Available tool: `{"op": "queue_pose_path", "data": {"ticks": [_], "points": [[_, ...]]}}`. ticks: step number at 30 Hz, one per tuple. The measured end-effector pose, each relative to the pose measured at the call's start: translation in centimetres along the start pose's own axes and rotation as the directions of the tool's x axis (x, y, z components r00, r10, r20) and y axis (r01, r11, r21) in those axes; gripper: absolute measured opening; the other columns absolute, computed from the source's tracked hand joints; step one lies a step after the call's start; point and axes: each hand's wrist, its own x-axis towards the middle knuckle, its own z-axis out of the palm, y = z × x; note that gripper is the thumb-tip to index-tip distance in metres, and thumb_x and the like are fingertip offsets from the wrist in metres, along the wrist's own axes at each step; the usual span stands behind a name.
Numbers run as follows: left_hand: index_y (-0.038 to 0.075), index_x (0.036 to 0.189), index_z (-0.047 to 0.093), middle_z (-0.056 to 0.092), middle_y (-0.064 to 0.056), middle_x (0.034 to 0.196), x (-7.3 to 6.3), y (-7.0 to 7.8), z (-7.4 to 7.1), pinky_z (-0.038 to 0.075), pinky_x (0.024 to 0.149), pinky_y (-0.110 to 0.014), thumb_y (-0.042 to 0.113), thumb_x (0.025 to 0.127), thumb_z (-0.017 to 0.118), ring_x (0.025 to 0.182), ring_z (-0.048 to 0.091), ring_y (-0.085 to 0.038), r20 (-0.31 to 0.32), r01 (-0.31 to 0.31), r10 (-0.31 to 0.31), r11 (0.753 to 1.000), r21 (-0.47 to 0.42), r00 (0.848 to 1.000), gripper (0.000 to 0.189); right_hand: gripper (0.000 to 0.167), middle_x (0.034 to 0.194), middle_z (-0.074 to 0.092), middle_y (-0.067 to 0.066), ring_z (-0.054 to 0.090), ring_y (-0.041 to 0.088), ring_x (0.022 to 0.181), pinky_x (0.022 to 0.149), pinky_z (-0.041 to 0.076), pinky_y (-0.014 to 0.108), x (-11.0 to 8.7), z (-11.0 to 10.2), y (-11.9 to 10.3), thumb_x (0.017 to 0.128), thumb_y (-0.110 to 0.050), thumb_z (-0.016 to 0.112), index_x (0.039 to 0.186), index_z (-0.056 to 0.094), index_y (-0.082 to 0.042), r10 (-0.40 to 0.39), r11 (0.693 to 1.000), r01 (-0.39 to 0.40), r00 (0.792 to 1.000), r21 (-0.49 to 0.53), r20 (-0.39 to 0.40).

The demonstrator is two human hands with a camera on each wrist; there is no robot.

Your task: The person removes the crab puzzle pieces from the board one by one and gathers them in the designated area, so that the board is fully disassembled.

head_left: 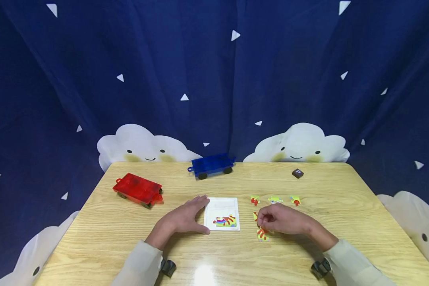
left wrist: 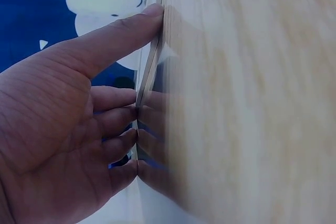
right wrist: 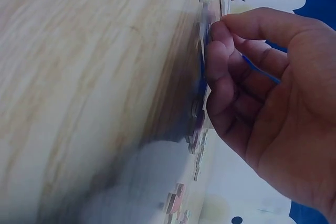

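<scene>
A square white puzzle tray [head_left: 221,204] lies on the table with joined yellow, red and blue puzzle pieces [head_left: 226,221] along its lower part. My left hand [head_left: 189,216] spans the tray's left side, thumb by the near corner and fingers by the far one. In the left wrist view its thumb [left wrist: 123,35] is stretched out and the fingertips reach the tabletop. My right hand [head_left: 280,218] has curled fingers low over loose pieces, one red-and-yellow piece [head_left: 262,234] showing below it. Thumb and forefinger meet in the right wrist view; I cannot tell whether they pinch a piece.
Beyond the right hand lie three loose pieces: a left one [head_left: 255,200], a middle one [head_left: 275,199] and a right one [head_left: 295,200]. A red toy wagon [head_left: 137,190] stands at left, a blue wagon [head_left: 212,165] at the back, and a dark "P" tile [head_left: 298,173] at back right.
</scene>
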Motion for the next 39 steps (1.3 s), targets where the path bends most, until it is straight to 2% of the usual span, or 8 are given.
{"op": "queue_pose_path", "data": {"ticks": [7,13,19,21,28,32,39], "points": [[0.003,0.16,0.035,0.026,-0.013,0.167,0.1,0.1,0.0,0.019,0.122,-0.053,0.041,0.083,0.086,0.154,0.019,-0.034,0.007,0.005,-0.005,1.0,0.001,1.0,0.099,0.009,0.078,0.062,-0.01,0.054,0.002,0.07,0.064,0.048,0.023,-0.2,-0.3,-0.3,0.098,-0.008,0.068,0.093,0.071,-0.015,0.019,1.0,-0.019,1.0,0.0,-0.002],[0.003,0.16,0.035,0.026,-0.014,0.167,0.1,0.1,0.0,0.019,0.122,-0.054,0.041,0.083,0.086,0.154,0.019,-0.035,0.005,0.005,-0.005,1.0,0.003,1.0,0.1,0.011,0.08,0.064,-0.009,0.055,0.004,0.072,0.066,0.049,0.024,0.5,-0.5,-0.9,0.099,-0.007,0.067,0.094,0.072,-0.016,0.008,0.999,-0.009,1.0,-0.046,-0.022],[0.004,0.16,0.035,0.026,-0.012,0.168,-0.2,0.0,0.0,0.02,0.121,-0.055,0.042,0.083,0.086,0.154,0.019,-0.034,0.004,0.012,-0.012,1.0,0.013,1.0,0.1,0.011,0.084,0.067,-0.005,0.055,0.006,0.071,0.065,0.05,0.026,3.0,-0.3,-2.3,0.101,-0.008,0.064,0.096,0.073,-0.013,-0.055,0.995,0.053,0.998,-0.08,-0.012],[0.004,0.16,0.035,0.026,-0.012,0.168,-0.3,0.0,0.0,0.02,0.121,-0.055,0.042,0.083,0.086,0.154,0.018,-0.034,0.007,0.012,-0.013,1.0,0.01,1.0,0.1,0.011,0.083,0.066,-0.008,0.055,0.005,0.072,0.066,0.05,0.026,4.1,-0.1,-2.8,0.1,-0.007,0.064,0.096,0.073,-0.012,-0.083,0.99,0.08,0.996,-0.119,-0.015],[0.003,0.159,0.036,0.027,-0.013,0.167,-0.1,0.3,-0.1,0.021,0.12,-0.056,0.04,0.083,0.086,0.154,0.019,-0.035,-0.008,0.009,-0.009,1.0,-0.004,1.0,0.099,0.01,0.086,0.06,-0.012,0.054,0.008,0.078,0.073,0.048,0.029,7.1,1.3,-4.2,0.097,-0.008,0.067,0.094,0.072,-0.015,-0.05,0.973,0.041,0.998,-0.229,-0.036],[0.006,0.16,0.036,0.026,-0.01,0.168,-0.1,0.2,0.0,0.021,0.121,-0.054,0.042,0.084,0.086,0.155,0.018,-0.033,0.0,0.024,-0.024,1.0,0.002,1.0,0.098,0.01,0.089,0.06,-0.009,0.055,0.011,0.081,0.075,0.048,0.03,8.2,2.2,-4.5,0.095,-0.007,0.068,0.094,0.071,-0.016,-0.052,0.964,0.047,0.999,-0.263,-0.01],[0.005,0.16,0.037,0.028,-0.01,0.167,0.0,-0.1,0.1,0.023,0.12,-0.055,0.043,0.083,0.086,0.154,0.021,-0.034,-0.009,0.018,-0.018,1.0,0.007,1.0,0.099,0.007,0.096,0.064,-0.001,0.059,0.016,0.085,0.077,0.05,0.028,9.1,3.1,-4.5,0.095,-0.006,0.071,0.098,0.072,-0.012,-0.078,0.956,0.077,0.997,-0.282,0.008]]}}
